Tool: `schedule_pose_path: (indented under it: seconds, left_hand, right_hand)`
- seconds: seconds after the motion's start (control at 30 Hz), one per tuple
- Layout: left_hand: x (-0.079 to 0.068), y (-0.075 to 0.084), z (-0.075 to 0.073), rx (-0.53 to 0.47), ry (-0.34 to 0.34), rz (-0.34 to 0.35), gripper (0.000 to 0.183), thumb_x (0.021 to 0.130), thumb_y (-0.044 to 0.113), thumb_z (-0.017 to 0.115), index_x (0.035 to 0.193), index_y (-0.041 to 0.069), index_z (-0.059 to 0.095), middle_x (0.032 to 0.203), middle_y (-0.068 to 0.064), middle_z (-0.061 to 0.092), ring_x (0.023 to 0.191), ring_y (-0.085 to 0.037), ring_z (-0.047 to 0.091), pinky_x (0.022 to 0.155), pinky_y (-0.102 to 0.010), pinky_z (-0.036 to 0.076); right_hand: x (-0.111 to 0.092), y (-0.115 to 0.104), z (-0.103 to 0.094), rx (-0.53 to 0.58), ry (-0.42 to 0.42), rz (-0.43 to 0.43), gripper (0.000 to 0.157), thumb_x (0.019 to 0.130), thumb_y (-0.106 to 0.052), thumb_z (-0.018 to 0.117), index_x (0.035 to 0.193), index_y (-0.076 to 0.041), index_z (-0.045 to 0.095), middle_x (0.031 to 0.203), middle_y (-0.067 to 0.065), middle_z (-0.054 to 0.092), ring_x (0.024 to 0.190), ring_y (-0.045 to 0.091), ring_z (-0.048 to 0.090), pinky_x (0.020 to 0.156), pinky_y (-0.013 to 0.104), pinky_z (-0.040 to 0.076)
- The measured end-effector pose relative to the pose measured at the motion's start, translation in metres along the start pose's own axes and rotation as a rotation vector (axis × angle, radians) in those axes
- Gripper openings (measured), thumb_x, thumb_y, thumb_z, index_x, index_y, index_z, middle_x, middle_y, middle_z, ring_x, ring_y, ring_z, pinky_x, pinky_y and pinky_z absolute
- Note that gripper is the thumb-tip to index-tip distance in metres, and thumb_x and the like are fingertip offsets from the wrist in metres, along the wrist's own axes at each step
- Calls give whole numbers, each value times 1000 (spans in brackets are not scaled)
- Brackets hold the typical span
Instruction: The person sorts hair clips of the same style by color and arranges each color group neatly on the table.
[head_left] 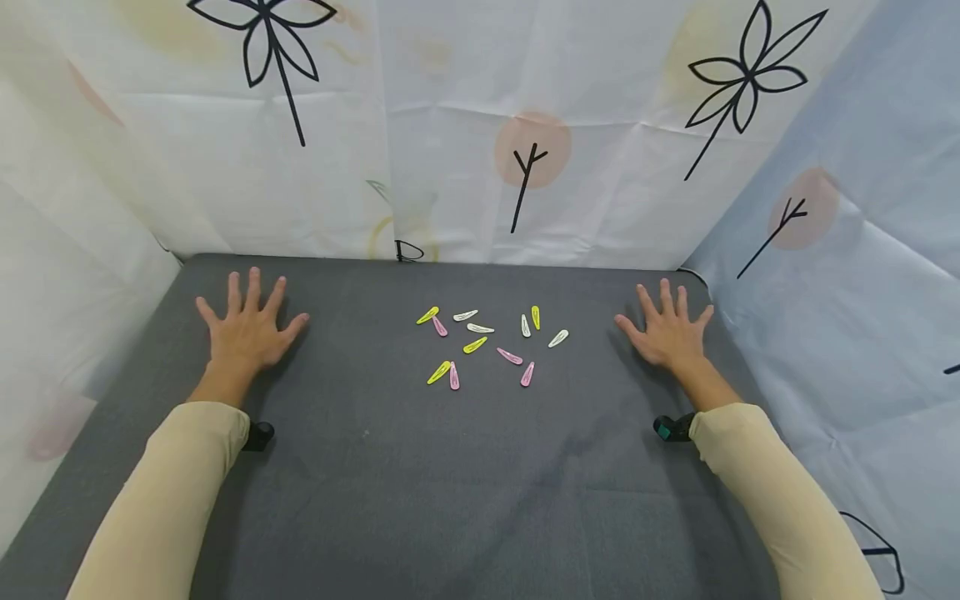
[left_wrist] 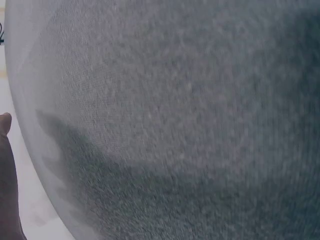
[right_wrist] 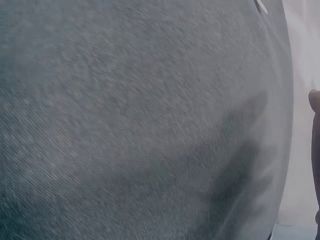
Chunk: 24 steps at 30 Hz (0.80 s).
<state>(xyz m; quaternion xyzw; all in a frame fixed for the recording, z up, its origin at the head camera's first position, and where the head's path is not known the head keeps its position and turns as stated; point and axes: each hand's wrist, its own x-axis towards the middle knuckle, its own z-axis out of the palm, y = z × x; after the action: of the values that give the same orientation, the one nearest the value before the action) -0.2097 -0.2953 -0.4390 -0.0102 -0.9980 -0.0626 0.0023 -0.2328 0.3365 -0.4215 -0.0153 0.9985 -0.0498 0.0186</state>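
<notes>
Several snap hair clips in yellow, pink and white lie scattered at the middle of the grey table in the head view. Among them are a yellow clip (head_left: 475, 345), a pink clip (head_left: 509, 357) and a white clip (head_left: 558, 338). Well to their left, the left hand (head_left: 246, 329) is spread with straight fingers and holds nothing. On the other side the right hand (head_left: 667, 332) is spread likewise, nearest to the white clips. Each wrist view catches only a sliver of its hand, plus the hand's shadow on the cloth.
The grey table (head_left: 420, 500) fills the lower part of the head view. White curtains (head_left: 450, 100) printed with leaves and trees enclose its back and sides. A dark wrist camera (head_left: 257, 436) sits at the left cuff, another wrist camera (head_left: 672, 427) at the right.
</notes>
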Motion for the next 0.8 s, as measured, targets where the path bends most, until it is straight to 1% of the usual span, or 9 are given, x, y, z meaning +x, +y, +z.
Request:
schedule_pose_path:
  seconds: [0.1, 0.27, 0.47, 0.63, 0.8]
  left_hand:
    - [1, 6, 0, -4, -7, 14, 80, 101, 63, 32, 160, 12, 12, 163, -22, -12, 147, -46, -16, 101, -77, -15]
    - [2, 17, -1, -9, -3, 44, 79, 102, 61, 35, 161, 13, 13, 164, -20, -12, 148, -42, -18, 103, -76, -14]
    - [6, 34, 0, -22, 17, 87, 79, 101, 63, 34, 161, 16, 13, 165, -17, -10, 148, -37, -22, 105, -76, -10]
    - [11, 48, 3, -54, 10, 114, 78, 101, 62, 35, 161, 18, 12, 166, -14, -11, 148, -36, -22, 105, -76, -9]
    - [14, 63, 4, -75, -7, 135, 79, 101, 63, 34, 162, 19, 10, 166, -15, -10, 149, -36, -20, 106, -77, -6]
  right_hand:
    - [-1, -6, 4, -13, 3, -25, 86, 97, -71, 30, 161, -15, 16, 164, 25, -2, 148, 49, -4, 102, 78, -13]
    - [-3, -19, 9, -40, 3, -76, 84, 98, -69, 34, 159, -13, 23, 163, 25, 7, 148, 49, 4, 105, 77, -8]
    - [-5, -37, 10, -56, -5, -118, 84, 98, -68, 37, 158, -10, 26, 163, 24, 13, 148, 47, 9, 108, 76, -1]
    - [-7, -52, 11, -36, -20, -148, 80, 101, -59, 43, 157, -5, 27, 162, 25, 16, 148, 45, 13, 109, 73, 7]
    - [-12, -67, 15, 42, -12, -189, 74, 102, -48, 52, 153, 2, 32, 158, 28, 25, 146, 45, 20, 110, 70, 18]
